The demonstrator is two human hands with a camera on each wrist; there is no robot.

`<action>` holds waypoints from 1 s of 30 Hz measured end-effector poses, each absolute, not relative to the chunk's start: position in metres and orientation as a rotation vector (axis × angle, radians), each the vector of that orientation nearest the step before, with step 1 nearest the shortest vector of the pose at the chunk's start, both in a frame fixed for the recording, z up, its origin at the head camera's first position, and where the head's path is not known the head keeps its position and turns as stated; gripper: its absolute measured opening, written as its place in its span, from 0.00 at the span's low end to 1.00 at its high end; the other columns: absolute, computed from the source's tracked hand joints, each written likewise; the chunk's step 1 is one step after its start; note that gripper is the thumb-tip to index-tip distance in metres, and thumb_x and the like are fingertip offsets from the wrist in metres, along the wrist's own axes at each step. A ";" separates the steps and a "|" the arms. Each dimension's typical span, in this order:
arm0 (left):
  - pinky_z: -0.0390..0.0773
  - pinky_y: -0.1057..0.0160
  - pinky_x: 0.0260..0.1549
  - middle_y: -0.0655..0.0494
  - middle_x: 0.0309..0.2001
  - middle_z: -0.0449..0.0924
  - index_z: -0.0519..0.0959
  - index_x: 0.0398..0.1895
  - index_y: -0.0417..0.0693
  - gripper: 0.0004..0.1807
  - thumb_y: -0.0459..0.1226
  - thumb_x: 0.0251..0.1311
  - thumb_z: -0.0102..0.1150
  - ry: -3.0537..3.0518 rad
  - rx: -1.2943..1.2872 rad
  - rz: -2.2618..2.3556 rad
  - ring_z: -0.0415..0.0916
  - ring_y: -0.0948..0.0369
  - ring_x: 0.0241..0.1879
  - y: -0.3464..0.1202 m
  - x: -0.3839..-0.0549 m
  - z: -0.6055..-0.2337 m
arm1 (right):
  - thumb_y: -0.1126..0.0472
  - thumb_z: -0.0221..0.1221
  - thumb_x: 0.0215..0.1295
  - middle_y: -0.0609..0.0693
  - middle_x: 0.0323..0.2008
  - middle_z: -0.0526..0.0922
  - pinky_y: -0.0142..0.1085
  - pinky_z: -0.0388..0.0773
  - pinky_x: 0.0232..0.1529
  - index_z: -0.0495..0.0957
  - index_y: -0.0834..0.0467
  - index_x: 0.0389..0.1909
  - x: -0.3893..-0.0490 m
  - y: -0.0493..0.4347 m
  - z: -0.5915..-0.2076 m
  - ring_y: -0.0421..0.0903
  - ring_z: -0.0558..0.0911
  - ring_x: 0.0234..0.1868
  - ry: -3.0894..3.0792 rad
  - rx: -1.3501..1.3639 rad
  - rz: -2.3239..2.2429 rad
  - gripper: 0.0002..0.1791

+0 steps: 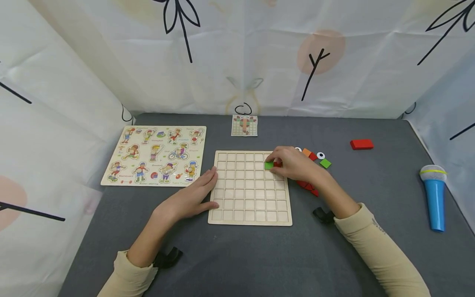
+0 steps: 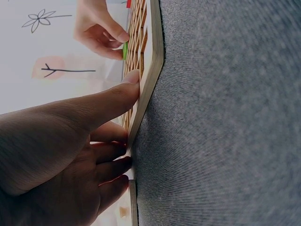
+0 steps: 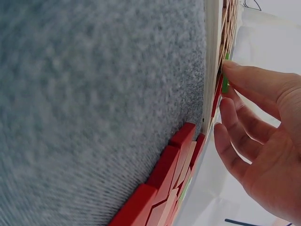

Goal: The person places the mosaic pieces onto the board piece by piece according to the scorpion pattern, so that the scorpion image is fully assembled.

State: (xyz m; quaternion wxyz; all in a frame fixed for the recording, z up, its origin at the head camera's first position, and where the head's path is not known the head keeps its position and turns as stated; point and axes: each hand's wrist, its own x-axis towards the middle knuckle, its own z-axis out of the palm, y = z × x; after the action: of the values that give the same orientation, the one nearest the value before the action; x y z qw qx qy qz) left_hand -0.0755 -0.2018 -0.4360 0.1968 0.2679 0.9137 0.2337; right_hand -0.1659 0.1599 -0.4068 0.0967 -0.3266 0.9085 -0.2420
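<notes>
A pale wooden grid board lies flat on the grey table. My right hand is over its upper right part, pinching a green square tile between thumb and fingers. In the right wrist view the green tile stands on edge in the picture, close over the cells. Beside it a red tile lies at the board's right side, partly hidden by the hand. My left hand rests along the board's left edge, fingers extended, with the thumb touching the rim.
Several red tiles lie loose right of the board, partly under my right forearm, with a green tile and white ring pieces. A picture board lies at left, a pattern card behind, a red block and a blue toy microphone at right.
</notes>
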 end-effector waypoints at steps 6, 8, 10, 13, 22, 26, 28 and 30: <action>0.54 0.42 0.87 0.39 0.90 0.39 0.47 0.88 0.34 0.50 0.46 0.78 0.64 2.553 0.731 0.619 0.41 0.42 0.90 -0.195 -0.070 -0.418 | 0.64 0.73 0.68 0.56 0.47 0.88 0.40 0.78 0.43 0.90 0.60 0.54 -0.166 0.160 -0.409 0.46 0.80 0.38 2.672 -0.960 -0.732 0.15; 0.53 0.42 0.87 0.40 0.90 0.38 0.47 0.88 0.36 0.51 0.50 0.77 0.64 2.555 0.760 0.648 0.40 0.43 0.90 -0.198 -0.072 -0.425 | 0.64 0.73 0.68 0.56 0.47 0.88 0.40 0.78 0.43 0.90 0.60 0.54 -0.166 0.160 -0.409 0.46 0.79 0.38 2.670 -0.956 -0.732 0.15; 0.53 0.43 0.87 0.44 0.91 0.38 0.46 0.89 0.40 0.52 0.54 0.77 0.63 2.560 0.769 0.675 0.40 0.46 0.91 -0.202 -0.075 -0.436 | 0.64 0.73 0.68 0.56 0.48 0.88 0.40 0.78 0.42 0.90 0.60 0.54 -0.166 0.160 -0.409 0.46 0.79 0.38 2.674 -0.954 -0.731 0.14; 0.54 0.41 0.86 0.48 0.91 0.37 0.46 0.90 0.44 0.54 0.58 0.76 0.62 2.568 0.779 0.686 0.40 0.47 0.91 -0.206 -0.077 -0.447 | 0.64 0.73 0.68 0.56 0.48 0.88 0.39 0.77 0.41 0.91 0.61 0.53 -0.165 0.160 -0.409 0.45 0.79 0.37 2.679 -0.966 -0.734 0.14; 0.54 0.44 0.87 0.48 0.91 0.38 0.47 0.90 0.44 0.53 0.55 0.75 0.65 2.557 0.763 0.710 0.40 0.47 0.91 -0.205 -0.076 -0.443 | 0.66 0.71 0.68 0.56 0.49 0.89 0.38 0.80 0.41 0.90 0.62 0.54 -0.163 0.170 -0.407 0.46 0.84 0.38 2.665 -0.956 -0.822 0.14; 0.54 0.40 0.86 0.44 0.91 0.39 0.47 0.89 0.41 0.53 0.53 0.76 0.65 2.538 0.774 0.723 0.41 0.44 0.90 -0.202 -0.075 -0.434 | 0.66 0.72 0.68 0.57 0.49 0.89 0.38 0.78 0.41 0.89 0.63 0.54 -0.163 0.179 -0.408 0.48 0.85 0.41 2.692 -0.937 -0.858 0.15; 0.55 0.39 0.85 0.46 0.91 0.38 0.46 0.89 0.42 0.53 0.55 0.75 0.65 2.543 0.760 0.724 0.40 0.45 0.91 -0.203 -0.076 -0.439 | 0.66 0.72 0.69 0.57 0.48 0.89 0.38 0.77 0.42 0.89 0.63 0.55 -0.163 0.184 -0.408 0.48 0.85 0.40 2.712 -0.909 -0.858 0.15; 0.56 0.40 0.85 0.49 0.91 0.37 0.46 0.90 0.46 0.54 0.59 0.75 0.63 2.566 0.770 0.698 0.40 0.47 0.91 -0.207 -0.079 -0.450 | 0.65 0.72 0.69 0.57 0.48 0.90 0.37 0.76 0.42 0.89 0.63 0.55 -0.164 0.189 -0.408 0.48 0.84 0.40 2.723 -0.879 -0.860 0.15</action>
State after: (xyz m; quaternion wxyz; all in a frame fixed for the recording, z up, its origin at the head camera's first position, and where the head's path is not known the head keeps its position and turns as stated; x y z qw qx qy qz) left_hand -0.0785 -0.2070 -0.4500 0.1856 0.2733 0.9107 0.2479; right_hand -0.1641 0.1892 -0.4083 0.0769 -0.2935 0.9086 -0.2871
